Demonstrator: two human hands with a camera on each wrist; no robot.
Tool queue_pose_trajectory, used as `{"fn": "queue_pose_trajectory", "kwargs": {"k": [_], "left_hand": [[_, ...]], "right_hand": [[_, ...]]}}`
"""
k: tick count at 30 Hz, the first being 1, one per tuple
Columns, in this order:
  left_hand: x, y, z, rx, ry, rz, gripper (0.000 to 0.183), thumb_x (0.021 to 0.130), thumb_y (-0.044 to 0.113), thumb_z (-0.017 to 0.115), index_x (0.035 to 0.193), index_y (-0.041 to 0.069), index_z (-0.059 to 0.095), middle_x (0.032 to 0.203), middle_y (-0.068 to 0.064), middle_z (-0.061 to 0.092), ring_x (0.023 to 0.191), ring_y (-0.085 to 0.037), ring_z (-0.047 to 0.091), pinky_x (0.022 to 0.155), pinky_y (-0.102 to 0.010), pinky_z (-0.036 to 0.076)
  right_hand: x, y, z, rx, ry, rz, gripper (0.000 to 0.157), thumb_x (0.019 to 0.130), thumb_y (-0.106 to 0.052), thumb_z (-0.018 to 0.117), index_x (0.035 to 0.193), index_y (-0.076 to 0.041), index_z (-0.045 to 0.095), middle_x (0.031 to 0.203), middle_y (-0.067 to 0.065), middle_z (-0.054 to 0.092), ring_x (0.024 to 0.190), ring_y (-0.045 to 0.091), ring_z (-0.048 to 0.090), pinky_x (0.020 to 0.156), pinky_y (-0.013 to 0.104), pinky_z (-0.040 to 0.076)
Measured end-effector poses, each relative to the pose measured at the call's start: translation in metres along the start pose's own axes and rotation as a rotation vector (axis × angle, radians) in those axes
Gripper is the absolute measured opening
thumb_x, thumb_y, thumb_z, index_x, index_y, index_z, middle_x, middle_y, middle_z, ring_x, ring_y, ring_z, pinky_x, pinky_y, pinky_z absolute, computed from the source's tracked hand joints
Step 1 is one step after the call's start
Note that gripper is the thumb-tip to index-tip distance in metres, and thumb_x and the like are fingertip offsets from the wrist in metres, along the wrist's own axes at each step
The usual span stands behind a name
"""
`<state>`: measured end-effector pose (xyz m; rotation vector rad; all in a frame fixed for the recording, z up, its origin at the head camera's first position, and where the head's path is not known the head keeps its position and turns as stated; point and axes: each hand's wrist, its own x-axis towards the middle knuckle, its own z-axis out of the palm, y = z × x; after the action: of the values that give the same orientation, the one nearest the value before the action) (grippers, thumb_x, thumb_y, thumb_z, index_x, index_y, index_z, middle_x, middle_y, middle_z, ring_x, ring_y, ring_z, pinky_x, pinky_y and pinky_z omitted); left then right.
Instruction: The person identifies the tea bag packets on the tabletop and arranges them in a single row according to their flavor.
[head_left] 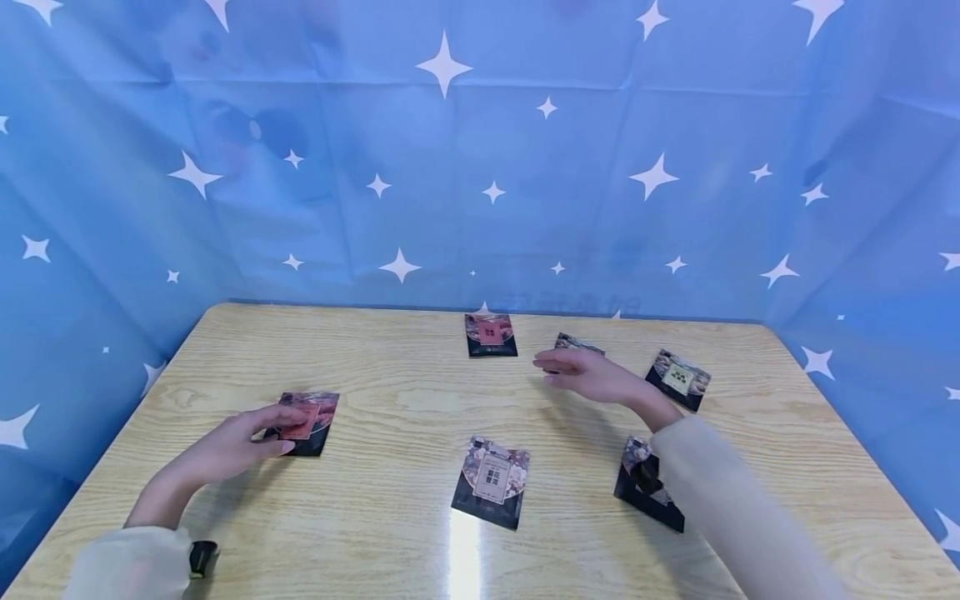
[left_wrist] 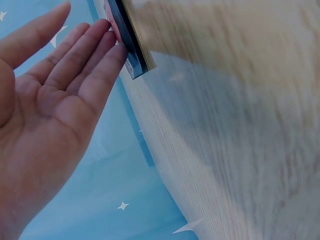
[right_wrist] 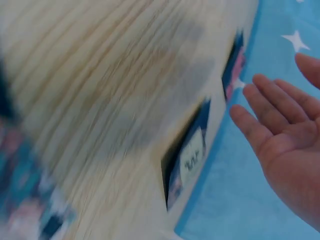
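Note:
At the left of the table, my left hand [head_left: 228,446] rests its fingertips on a flat dark sachet [head_left: 322,417] with a red label. The left wrist view shows those fingers fairly straight against the sachet [left_wrist: 125,37], thumb apart. My right hand [head_left: 588,375] hovers over the back right, holding nothing, fingers extended. Partly hidden behind it lies another dark sachet [head_left: 576,341]. A sachet with a cream label [right_wrist: 192,157] and a pink-labelled one [right_wrist: 234,70] appear beyond the palm in the right wrist view.
On the wooden table [head_left: 390,533] lie a red-labelled sachet [head_left: 491,335] at the back, a floral one [head_left: 491,482] front centre, a pale-labelled one [head_left: 678,380] at right, and another [head_left: 648,483] partly under the right sleeve. A blue star-patterned cloth [head_left: 450,167] hangs behind.

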<state>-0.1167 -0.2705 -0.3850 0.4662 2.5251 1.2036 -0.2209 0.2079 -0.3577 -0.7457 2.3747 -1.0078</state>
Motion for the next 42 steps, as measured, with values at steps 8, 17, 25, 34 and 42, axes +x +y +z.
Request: {"fn": "queue_pose_trajectory", "kwargs": {"k": [8,17,25,34,42], "left_hand": [[0.002,0.000,0.000,-0.007,-0.013,-0.017,0.043,0.093,0.016,0.057,0.131,-0.004,0.047,0.128,-0.028,0.048,0.120,-0.047,0.040,0.087,-0.054,0.043],[0.003,0.001,-0.001,-0.004,-0.010,-0.019,0.043,0.093,0.015,0.057,0.131,-0.004,0.047,0.129,-0.028,0.047,0.120,-0.047,0.040,0.086,-0.054,0.044],[0.003,0.002,0.000,-0.009,-0.010,-0.035,0.044,0.093,0.016,0.057,0.131,-0.004,0.047,0.129,-0.029,0.047,0.120,-0.047,0.040,0.086,-0.053,0.044],[0.001,0.002,0.000,-0.013,-0.014,-0.064,0.046,0.094,0.019,0.057,0.132,-0.004,0.046,0.129,-0.028,0.046,0.121,-0.048,0.039,0.086,-0.054,0.043],[0.000,0.000,0.000,-0.028,-0.012,-0.057,0.047,0.093,0.018,0.057,0.132,-0.005,0.045,0.129,-0.029,0.046,0.121,-0.048,0.039,0.087,-0.054,0.043]], "right_hand": [[0.036,-0.006,0.010,-0.025,0.024,0.052,0.048,0.096,-0.005,0.048,0.140,0.007,0.033,0.141,0.024,0.037,0.130,0.038,0.034,0.105,0.049,0.029],[0.055,-0.004,0.016,-0.044,0.042,0.154,0.052,0.097,-0.013,0.047,0.145,-0.003,0.028,0.147,0.016,0.032,0.135,0.036,0.025,0.107,0.052,0.021],[0.055,-0.005,0.021,-0.069,0.000,0.158,0.050,0.096,-0.015,0.050,0.142,-0.002,0.035,0.144,0.017,0.036,0.131,0.036,0.032,0.106,0.051,0.026],[0.046,-0.017,0.038,-0.114,-0.091,0.055,0.047,0.095,-0.015,0.051,0.139,-0.001,0.041,0.139,0.015,0.043,0.126,0.034,0.041,0.102,0.048,0.033],[0.041,-0.041,0.065,-0.160,-0.215,-0.077,0.046,0.096,-0.013,0.049,0.138,0.004,0.040,0.140,0.017,0.042,0.127,0.031,0.041,0.104,0.043,0.033]]}}
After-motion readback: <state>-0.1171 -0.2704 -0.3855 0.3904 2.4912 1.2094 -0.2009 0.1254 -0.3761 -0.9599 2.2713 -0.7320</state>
